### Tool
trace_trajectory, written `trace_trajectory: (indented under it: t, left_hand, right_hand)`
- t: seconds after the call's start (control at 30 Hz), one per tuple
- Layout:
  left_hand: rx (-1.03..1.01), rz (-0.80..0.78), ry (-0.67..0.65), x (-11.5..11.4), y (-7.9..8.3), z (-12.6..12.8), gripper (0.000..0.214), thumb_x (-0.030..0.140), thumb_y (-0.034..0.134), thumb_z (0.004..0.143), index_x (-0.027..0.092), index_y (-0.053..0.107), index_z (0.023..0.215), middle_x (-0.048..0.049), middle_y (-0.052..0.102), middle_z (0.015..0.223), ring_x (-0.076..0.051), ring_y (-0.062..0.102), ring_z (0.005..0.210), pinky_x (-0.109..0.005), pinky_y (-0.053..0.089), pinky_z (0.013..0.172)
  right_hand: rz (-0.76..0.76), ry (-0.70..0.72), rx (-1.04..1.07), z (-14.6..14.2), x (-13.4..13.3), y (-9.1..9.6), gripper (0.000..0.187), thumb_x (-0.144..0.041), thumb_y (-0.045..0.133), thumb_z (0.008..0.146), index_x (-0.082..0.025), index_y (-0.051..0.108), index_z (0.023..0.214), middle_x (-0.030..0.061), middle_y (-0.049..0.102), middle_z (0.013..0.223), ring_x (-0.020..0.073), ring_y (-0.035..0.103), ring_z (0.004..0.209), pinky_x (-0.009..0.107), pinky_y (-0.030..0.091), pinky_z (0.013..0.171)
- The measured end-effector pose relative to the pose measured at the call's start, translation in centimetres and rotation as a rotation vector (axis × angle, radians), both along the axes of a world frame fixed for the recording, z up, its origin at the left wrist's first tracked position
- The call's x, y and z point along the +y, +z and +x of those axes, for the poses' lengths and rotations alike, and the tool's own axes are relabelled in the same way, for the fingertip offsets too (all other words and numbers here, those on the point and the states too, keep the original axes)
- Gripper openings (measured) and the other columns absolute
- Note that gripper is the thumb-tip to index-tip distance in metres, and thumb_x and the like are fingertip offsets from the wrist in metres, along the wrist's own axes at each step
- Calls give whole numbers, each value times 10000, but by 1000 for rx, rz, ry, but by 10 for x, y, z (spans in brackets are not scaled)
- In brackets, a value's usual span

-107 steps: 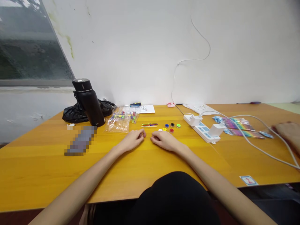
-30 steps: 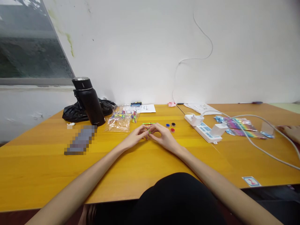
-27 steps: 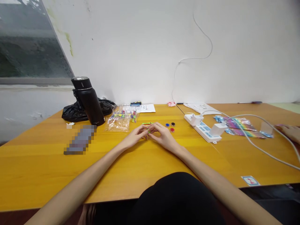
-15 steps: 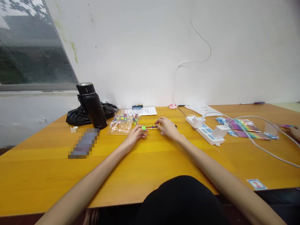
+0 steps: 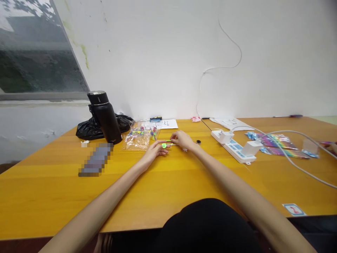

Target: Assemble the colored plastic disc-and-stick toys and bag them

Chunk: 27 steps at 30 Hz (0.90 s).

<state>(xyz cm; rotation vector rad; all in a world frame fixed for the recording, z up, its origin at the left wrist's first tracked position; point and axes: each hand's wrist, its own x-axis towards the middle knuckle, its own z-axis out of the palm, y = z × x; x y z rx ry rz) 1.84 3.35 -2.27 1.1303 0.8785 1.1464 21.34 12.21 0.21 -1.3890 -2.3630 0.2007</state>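
Observation:
Near the table's middle, a small bundle of thin coloured sticks [image 5: 172, 143] lies between my hands, with a bright green disc [image 5: 164, 145] at its left end. My left hand [image 5: 155, 151] is closed around that left end, its index finger stretched along the top. The fingers of my right hand [image 5: 182, 140] are bent down in a pinch over the right part of the sticks, partly hiding them. Just right of that hand sits a small dark round piece [image 5: 198, 142]. Behind my left hand is a clear plastic bag [image 5: 137, 140] with more small coloured pieces.
A black bottle [image 5: 106, 117] and a black plastic bag [image 5: 88, 130] stand at the left, behind a blurred phone [image 5: 97, 160]. At the right are a white power strip [image 5: 234, 149], its cable, and shiny rainbow packets [image 5: 279, 144]. Another person's hand [image 5: 331, 147] shows at the right edge.
My right hand has shifted slightly left along the sticks, its fingers now drawn together, and the dark round piece shows more. The whole view has moved slightly.

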Motion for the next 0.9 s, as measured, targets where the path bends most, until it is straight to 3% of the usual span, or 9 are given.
trace_trajectory:
  t: [0.2, 0.37, 0.57, 0.73, 0.9]
  left_hand:
    - [-8, 3, -14, -3, 2, 0, 271, 219, 645, 875, 150, 609, 1135, -137, 773, 1061, -173, 735, 838, -340, 536, 877]
    - [15, 19, -63, -3, 3, -2, 336, 264, 678, 890, 161, 617, 1204, -145, 767, 1108, -181, 743, 882, -340, 543, 895]
    - [36, 59, -86, -4, 2, -3, 404, 350, 730, 872, 169, 650, 1224, -144, 744, 1182, -196, 746, 926, -349, 555, 929]
    - [21, 86, -106, -1, -3, -3, 485, 393, 779, 820, 160, 673, 1231, -128, 752, 1164, -210, 740, 963, -364, 551, 965]
    - [52, 97, -129, -3, -2, -2, 488, 386, 785, 809, 166, 691, 1234, -127, 737, 1217, -212, 727, 1008, -363, 544, 982]
  right_hand:
    - [28, 21, 83, -2, 0, 0, 92, -171, 643, 888, -155, 734, 892, 90, 764, 949, 186, 682, 890, 268, 492, 823]
    - [44, 64, 434, 0, -19, 7, 95, -194, 603, 910, -158, 685, 943, 78, 759, 935, 172, 704, 856, 293, 529, 826]
    - [-216, 184, 860, 6, -62, -3, 232, -352, 691, 868, -170, 696, 1012, 94, 774, 985, 215, 741, 945, 369, 568, 909]
    - [-272, 227, 877, 5, -91, -18, 249, -402, 728, 847, -194, 726, 984, 82, 776, 1006, 223, 743, 955, 379, 578, 927]
    - [-281, 223, 880, 0, -95, -21, 211, -390, 731, 846, -210, 732, 956, 63, 775, 976, 220, 745, 914, 381, 589, 897]
